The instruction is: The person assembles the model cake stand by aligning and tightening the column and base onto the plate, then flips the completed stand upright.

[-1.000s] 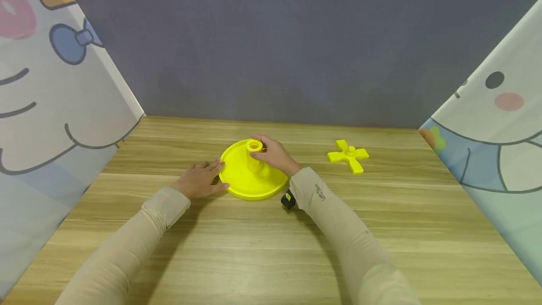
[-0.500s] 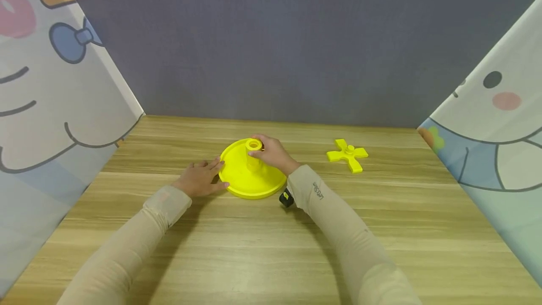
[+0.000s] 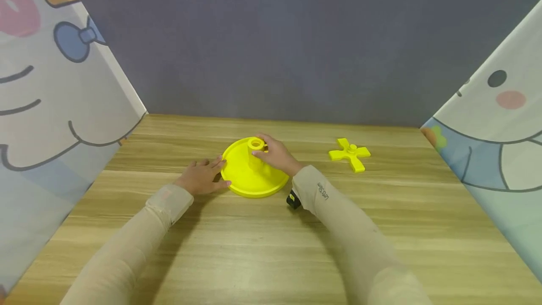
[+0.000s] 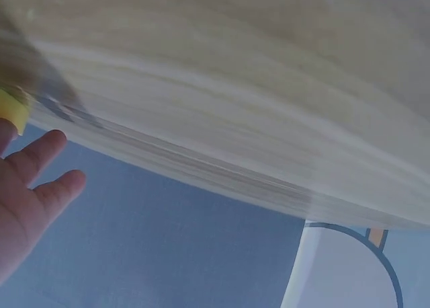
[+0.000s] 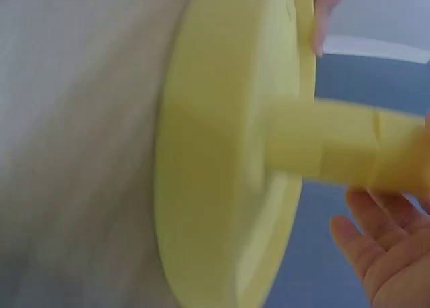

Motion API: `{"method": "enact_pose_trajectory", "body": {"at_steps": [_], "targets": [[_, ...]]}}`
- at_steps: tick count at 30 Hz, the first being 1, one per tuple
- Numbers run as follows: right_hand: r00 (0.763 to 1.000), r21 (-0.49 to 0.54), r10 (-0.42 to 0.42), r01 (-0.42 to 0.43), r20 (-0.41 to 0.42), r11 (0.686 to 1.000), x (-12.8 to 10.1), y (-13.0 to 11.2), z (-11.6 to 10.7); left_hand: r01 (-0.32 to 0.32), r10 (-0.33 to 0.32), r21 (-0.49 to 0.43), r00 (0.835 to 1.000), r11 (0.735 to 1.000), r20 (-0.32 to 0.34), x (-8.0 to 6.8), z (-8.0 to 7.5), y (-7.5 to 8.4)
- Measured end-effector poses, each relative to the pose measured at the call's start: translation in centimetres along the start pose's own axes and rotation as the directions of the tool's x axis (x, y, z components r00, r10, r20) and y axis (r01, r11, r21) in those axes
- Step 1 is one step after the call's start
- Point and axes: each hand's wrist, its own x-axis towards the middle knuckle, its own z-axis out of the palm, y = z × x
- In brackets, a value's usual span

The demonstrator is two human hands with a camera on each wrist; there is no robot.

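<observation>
A round yellow base with a raised rim (image 3: 243, 180) lies flat on the table. From its middle rises an upright yellow tube (image 3: 252, 159), open at the top. My right hand (image 3: 278, 156) grips the tube near its top, thumb in front and fingers behind. On the base's left edge rests my left hand (image 3: 200, 179), fingers spread and fairly straight along the rim. The right wrist view shows the tube (image 5: 316, 143) standing out from the base (image 5: 208, 153). In the left wrist view, only part of the left hand (image 4: 27, 200) and a yellow bit (image 4: 12, 111) appear.
To the right on the wooden table (image 3: 237, 248) lies a yellow cross-shaped piece (image 3: 351, 153) with a short peg at its centre. A small black device (image 3: 293, 199) sits at the right wrist. A dark grey panel (image 3: 271, 46) stands behind, with cartoon-printed panels at both sides.
The head view has shifted slightly. Both hands keep their places on the base and tube, and the cross piece stays where it was.
</observation>
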Motion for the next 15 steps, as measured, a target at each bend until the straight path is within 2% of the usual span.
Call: {"method": "enact_pose_trajectory", "body": {"at_steps": [3,6,11,15], "targets": [[0.999,0.017,0.000,0.000,0.036,1.000,-0.6,0.7,-1.6,-0.003,0.003,0.006,1.000,1.000,0.001,0.1,0.0,0.0],[0.998,0.039,0.046,-0.048,0.041,0.998,-1.3,1.3,-3.6,-0.011,0.011,0.015,1.000,1.000,-0.009,0.2,0.1,0.0],[0.990,0.014,0.138,-0.138,-0.018,0.990,-2.8,2.7,-7.0,-0.017,0.017,0.011,1.000,1.000,-0.016,0.1,0.1,0.1],[0.983,-0.032,0.174,-0.176,-0.066,0.984,-4.2,4.2,-9.5,-0.013,0.013,0.012,1.000,1.000,-0.029,-0.1,0.2,0.2]]}}
